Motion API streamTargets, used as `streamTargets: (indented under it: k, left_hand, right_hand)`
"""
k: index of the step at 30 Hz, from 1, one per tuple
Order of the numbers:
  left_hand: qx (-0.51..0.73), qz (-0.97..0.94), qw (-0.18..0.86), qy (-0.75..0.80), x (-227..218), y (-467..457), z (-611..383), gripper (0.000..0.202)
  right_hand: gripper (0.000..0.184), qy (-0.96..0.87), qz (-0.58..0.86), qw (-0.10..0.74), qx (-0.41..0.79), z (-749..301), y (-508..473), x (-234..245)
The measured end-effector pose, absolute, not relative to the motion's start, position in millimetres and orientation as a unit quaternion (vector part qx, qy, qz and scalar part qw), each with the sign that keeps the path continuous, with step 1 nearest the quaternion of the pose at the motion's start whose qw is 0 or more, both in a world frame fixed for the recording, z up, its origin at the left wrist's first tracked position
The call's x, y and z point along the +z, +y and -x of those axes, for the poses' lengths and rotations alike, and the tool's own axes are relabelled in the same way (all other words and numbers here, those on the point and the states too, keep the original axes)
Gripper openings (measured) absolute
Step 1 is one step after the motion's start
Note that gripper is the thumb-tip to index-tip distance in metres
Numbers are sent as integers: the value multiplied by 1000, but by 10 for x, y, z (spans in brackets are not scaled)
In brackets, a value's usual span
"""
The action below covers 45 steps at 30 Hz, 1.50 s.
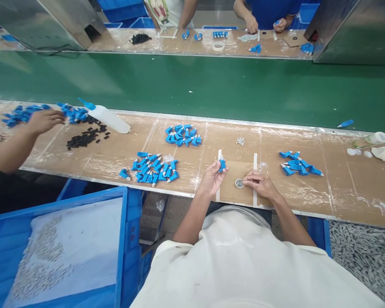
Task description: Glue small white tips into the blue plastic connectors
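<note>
My left hand (213,177) is closed on a small blue plastic connector (222,164), held upright above the brown work board (237,194). My right hand (259,184) rests on the board with its fingers pinched together at a small round silver dish (239,183); what the fingertips hold is too small to see. A pile of blue connectors (152,169) lies to the left of my hands, another pile of blue connectors (183,135) lies further back, and a third pile of blue connectors (298,164) lies to the right. A small cluster of white bits (240,141) sits beyond my hands.
A co-worker's hand (45,121) at the left reaches into blue parts near black pieces (83,139) and a white squeeze bottle (109,119). The green conveyor belt (192,85) runs behind. Other people work across it. A blue bin (60,252) holds small white parts.
</note>
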<state>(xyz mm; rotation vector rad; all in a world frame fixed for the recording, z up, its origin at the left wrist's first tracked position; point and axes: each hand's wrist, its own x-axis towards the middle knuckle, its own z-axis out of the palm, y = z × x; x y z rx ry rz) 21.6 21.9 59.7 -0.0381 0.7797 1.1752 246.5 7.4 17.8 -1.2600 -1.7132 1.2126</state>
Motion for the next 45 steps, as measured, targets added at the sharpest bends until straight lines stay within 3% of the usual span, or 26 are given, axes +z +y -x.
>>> streamTargets:
  k: [18,27,38,45]
  left_hand:
    - [537,44,759,365,521,203,-144,16]
    - [526,48,760,379,492,193,-134,10]
    - [541,36,742,395,331,170,-122,10]
    - [539,52,755,371,396,156,-131,9]
  right_hand:
    - [38,-677,521,279,439,-2512,28,289]
    - [36,-702,499,299,411,-2475,46,267]
    - [29,-822,464,265,197,-2312,-41,254]
    - [28,-772,483,281,302,-2342,-2,244]
